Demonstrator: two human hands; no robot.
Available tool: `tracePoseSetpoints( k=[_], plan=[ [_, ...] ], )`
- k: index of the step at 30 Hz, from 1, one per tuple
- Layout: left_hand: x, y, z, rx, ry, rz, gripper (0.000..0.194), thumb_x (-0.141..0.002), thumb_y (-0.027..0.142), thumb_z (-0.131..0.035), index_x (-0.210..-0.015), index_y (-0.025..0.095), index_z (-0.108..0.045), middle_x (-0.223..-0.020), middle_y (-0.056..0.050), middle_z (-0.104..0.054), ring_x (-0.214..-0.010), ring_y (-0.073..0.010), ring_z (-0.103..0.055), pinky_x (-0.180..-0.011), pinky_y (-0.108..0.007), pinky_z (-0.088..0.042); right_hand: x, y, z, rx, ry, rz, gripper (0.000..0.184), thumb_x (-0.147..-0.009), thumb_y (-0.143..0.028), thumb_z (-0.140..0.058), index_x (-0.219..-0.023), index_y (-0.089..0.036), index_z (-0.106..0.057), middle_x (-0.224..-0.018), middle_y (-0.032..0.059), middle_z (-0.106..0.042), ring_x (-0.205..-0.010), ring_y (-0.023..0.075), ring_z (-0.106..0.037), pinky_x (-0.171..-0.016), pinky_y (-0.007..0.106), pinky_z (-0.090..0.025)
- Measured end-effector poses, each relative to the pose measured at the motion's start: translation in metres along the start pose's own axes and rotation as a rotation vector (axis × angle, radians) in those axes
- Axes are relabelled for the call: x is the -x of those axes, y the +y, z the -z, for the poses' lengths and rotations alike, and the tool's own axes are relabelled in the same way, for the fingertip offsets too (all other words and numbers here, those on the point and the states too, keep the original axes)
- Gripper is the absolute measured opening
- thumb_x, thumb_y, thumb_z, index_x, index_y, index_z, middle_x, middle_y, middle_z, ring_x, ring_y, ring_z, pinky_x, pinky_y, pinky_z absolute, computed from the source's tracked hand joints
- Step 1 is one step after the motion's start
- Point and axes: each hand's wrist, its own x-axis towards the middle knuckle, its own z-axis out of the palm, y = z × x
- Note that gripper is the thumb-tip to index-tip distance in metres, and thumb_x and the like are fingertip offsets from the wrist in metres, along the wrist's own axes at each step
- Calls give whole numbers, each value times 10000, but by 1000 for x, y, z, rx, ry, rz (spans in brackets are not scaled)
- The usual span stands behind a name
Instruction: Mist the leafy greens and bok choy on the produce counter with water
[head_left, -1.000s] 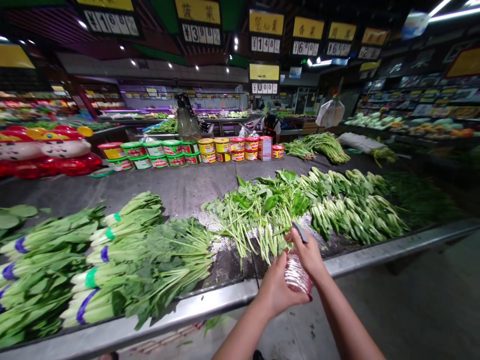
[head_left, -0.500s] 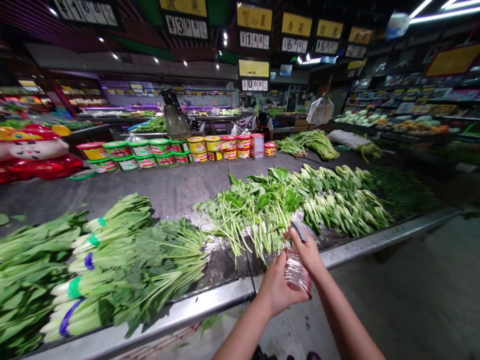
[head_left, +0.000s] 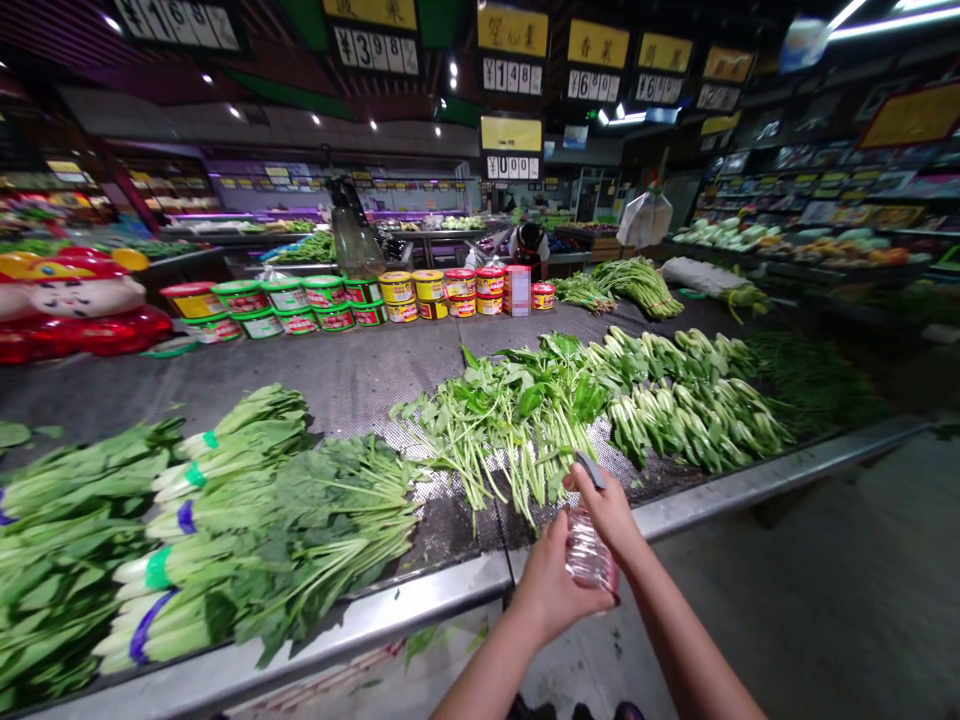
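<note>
My left hand (head_left: pixel 561 590) is wrapped round a clear, pinkish ribbed plastic bottle (head_left: pixel 589 552), held tilted just off the stall's front edge. Closed at the bottle's upper end is my right hand (head_left: pixel 609 508), with a dark grey piece (head_left: pixel 590 470) showing along its fingers. Whether that piece is joined to the bottle cannot be made out. Just beyond both hands lie loose leafy green stalks (head_left: pixel 517 430), apart from them. Bunches of small pale-stemmed greens (head_left: pixel 694 420) are to the right of these.
A metal rim (head_left: pixel 420 600) edges the sloping black stall. At left are leafy bunches (head_left: pixel 161 570) tied with green and purple bands. Stacked tubs (head_left: pixel 330 300), a red figurine (head_left: pixel 82 305) and asparagus-like bundles (head_left: pixel 637 285) stand or lie behind. A person (head_left: pixel 529 245) bends in the background.
The view has shifted slightly, so the stall sits a little farther right. Both hands keep hold of the bottle; the right hand and its grey piece have tilted slightly.
</note>
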Motion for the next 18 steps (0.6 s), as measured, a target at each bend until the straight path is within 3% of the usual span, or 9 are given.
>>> tracePoseSetpoints(
  k=[4,7,13,18],
  plan=[
    [-1,-1,10,71,28,-50,952,-449,280,-837,-1298,182,-415,-1190,-97,-559,-1037,-277,-556,-886,-371,-478,-7,-11,-8,-13,-59,41,489,-829,-593,-440,-947,-165,-646,-879,84,-689,-850,233,-633,-757,331,-471],
    [-1,-6,20,95,87,-54,989,-446,248,-837,-1326,188,-390,-1232,-102,-543,-1075,-279,-544,-923,-371,-463,-12,-24,-18,-12,-121,94,461,-836,-564,-453,-979,-165,-634,-898,80,-680,-847,226,-628,-770,335,-467],
    [5,-15,47,100,224,-18,984,-464,232,-828,-1344,199,-387,-1282,-106,-524,-1129,-295,-530,-963,-402,-441,-17,-53,-48,-33,-257,166,412,-839,-542,-464,-936,-175,-623,-896,64,-663,-803,198,-609,-734,314,-462],
    [9,-15,63,105,333,47,918,-485,198,-801,-1320,201,-419,-1167,-86,-608,-1051,-284,-585,-902,-391,-485,-26,-62,-82,-18,-296,211,414,-853,-548,-430,-815,-178,-612,-798,52,-643,-694,175,-575,-665,308,-450]
  ],
)
